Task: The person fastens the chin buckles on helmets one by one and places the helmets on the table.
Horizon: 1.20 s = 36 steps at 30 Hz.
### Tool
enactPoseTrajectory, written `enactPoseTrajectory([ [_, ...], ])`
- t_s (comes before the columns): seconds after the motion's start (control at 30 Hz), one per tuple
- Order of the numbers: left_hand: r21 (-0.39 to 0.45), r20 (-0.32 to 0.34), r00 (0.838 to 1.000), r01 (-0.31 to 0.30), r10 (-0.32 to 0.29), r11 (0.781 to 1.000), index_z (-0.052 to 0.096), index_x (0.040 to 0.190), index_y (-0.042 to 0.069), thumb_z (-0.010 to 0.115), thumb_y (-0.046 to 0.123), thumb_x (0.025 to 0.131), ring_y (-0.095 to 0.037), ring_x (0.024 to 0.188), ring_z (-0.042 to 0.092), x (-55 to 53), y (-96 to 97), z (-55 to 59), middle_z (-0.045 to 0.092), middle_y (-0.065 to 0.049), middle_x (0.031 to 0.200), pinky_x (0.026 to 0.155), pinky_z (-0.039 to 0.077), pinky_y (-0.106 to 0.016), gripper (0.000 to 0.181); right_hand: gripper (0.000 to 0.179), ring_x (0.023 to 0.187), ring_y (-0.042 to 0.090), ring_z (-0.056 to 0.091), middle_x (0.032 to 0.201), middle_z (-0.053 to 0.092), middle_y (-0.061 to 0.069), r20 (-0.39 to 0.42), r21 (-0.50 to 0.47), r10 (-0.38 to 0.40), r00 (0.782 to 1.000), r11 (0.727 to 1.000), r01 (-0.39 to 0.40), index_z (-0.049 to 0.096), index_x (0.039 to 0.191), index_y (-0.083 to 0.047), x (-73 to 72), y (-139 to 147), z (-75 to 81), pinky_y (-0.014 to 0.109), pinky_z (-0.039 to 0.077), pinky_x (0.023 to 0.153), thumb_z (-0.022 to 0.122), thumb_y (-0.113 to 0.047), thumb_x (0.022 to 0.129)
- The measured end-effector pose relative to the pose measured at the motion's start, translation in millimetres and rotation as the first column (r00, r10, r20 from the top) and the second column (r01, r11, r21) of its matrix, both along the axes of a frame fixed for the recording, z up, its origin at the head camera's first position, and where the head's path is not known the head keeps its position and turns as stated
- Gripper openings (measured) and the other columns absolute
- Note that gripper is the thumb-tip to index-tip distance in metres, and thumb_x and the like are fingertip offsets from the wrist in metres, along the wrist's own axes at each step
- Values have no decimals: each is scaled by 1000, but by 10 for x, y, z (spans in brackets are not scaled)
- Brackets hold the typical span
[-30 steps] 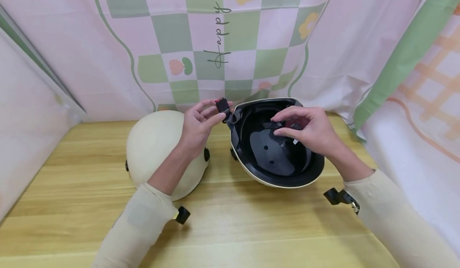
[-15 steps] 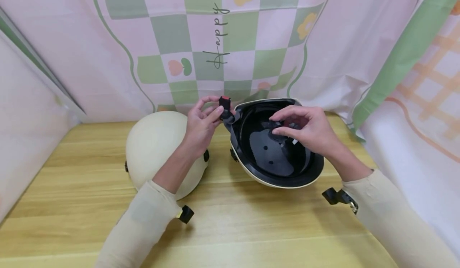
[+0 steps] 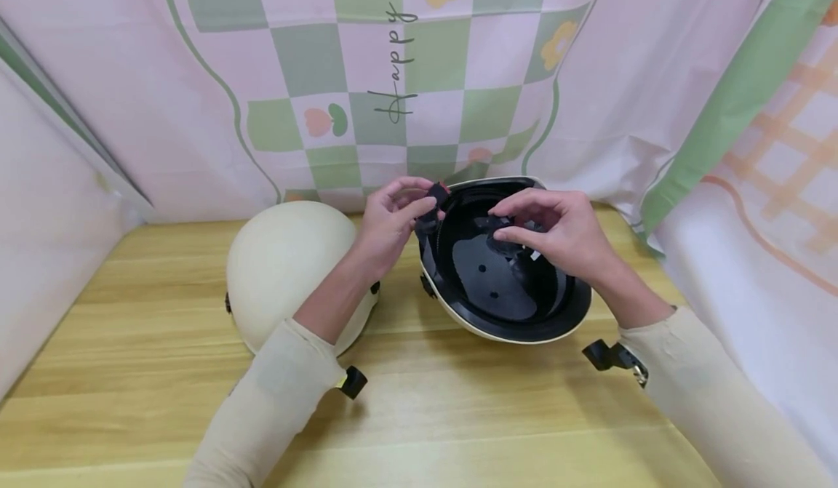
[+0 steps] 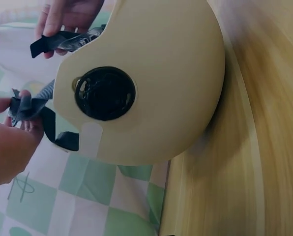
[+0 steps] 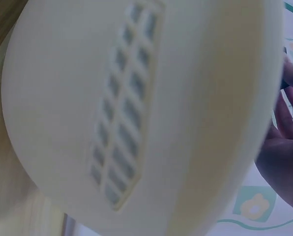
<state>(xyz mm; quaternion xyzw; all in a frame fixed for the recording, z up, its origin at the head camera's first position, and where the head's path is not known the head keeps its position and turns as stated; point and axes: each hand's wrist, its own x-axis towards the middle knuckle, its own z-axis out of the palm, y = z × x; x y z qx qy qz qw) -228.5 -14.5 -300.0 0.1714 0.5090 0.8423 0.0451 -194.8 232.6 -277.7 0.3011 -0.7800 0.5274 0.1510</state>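
Observation:
An upturned cream helmet (image 3: pixel 484 295) lies on the wooden table, its black inside facing up. Over its left rim, my left hand (image 3: pixel 382 228) pinches a black strap buckle (image 3: pixel 439 196) with a red part between thumb and fingers. Above the helmet's hollow, my right hand (image 3: pixel 559 230) pinches the other black strap end (image 3: pixel 495 222), partly hidden by the fingers. The two strap ends are apart. Seen from the left wrist, that flat black strap end (image 4: pixel 58 42) is above the buckle (image 4: pixel 27 107). In the right wrist view the helmet shell (image 5: pixel 210 108) covers most of the picture.
A second cream helmet (image 3: pixel 281 270) sits dome up on the table (image 3: pixel 419 401), left of the first and partly under my left forearm. A patterned curtain (image 3: pixel 373 59) hangs behind the table. Small black cameras (image 3: pixel 353 382) are fixed at both wrists.
My left hand has moved right with the buckle, from beside the helmet to over its left rim, closer to my right hand. The right hand has barely shifted.

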Motion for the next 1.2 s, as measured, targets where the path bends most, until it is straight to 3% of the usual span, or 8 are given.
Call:
enactPoseTrajectory([
  [0.1,-93,-14,1000,-6,4,996,67,102,5,64,-17,93,-16,79,69,5,10,2,66,-7,105,82,58,-26,24,28,82,13,69,100,77,9,2,-3,-5,1000,1000,5,79,98,-2,-9,-1,-6,19,56,73,81,18,78],
  [0.23,-211,-67,998,-18,4,977,67,107,-5,71,-21,85,-13,88,70,22,16,-7,63,-17,122,81,59,-26,28,28,83,13,70,100,77,11,10,-26,-8,1000,1000,8,80,98,-2,-15,-13,-29,20,57,74,81,18,78],
  [0.37,-358,-163,987,-52,-7,932,69,114,-11,75,-15,86,-11,87,71,32,14,-18,64,-21,126,78,58,-24,29,26,90,12,72,100,77,11,3,-48,-37,999,998,37,80,98,3,-23,-37,-66,21,58,77,81,19,77],
  [0.53,-467,-250,967,-82,-42,881,74,116,-8,79,-5,88,-16,90,73,33,5,-32,71,-18,116,79,58,-25,28,23,100,9,71,105,77,14,9,-23,-85,996,996,85,79,102,7,-28,-55,-90,20,57,85,80,16,80],
  [0.77,-498,-294,953,-92,-68,862,74,111,-9,79,-6,87,-19,98,73,24,36,-55,73,-20,113,88,58,-28,25,27,106,7,69,111,75,7,45,-31,-27,999,999,29,72,109,18,-15,-19,-115,20,55,91,72,24,82],
  [1.0,-503,-287,955,-82,-76,861,74,111,-8,79,-5,88,-16,93,72,35,26,-59,74,-18,110,83,57,-26,24,27,93,7,69,107,74,20,-39,48,-66,997,997,68,77,105,9,0,-5,-124,18,57,83,77,20,80],
  [1.2,-500,-291,954,-86,-74,862,73,112,-8,80,-7,86,-17,92,71,41,18,-64,73,-18,112,81,57,-25,27,29,89,13,68,103,74,19,-80,9,-51,996,999,52,77,101,10,17,-3,-115,19,56,76,77,25,76],
])
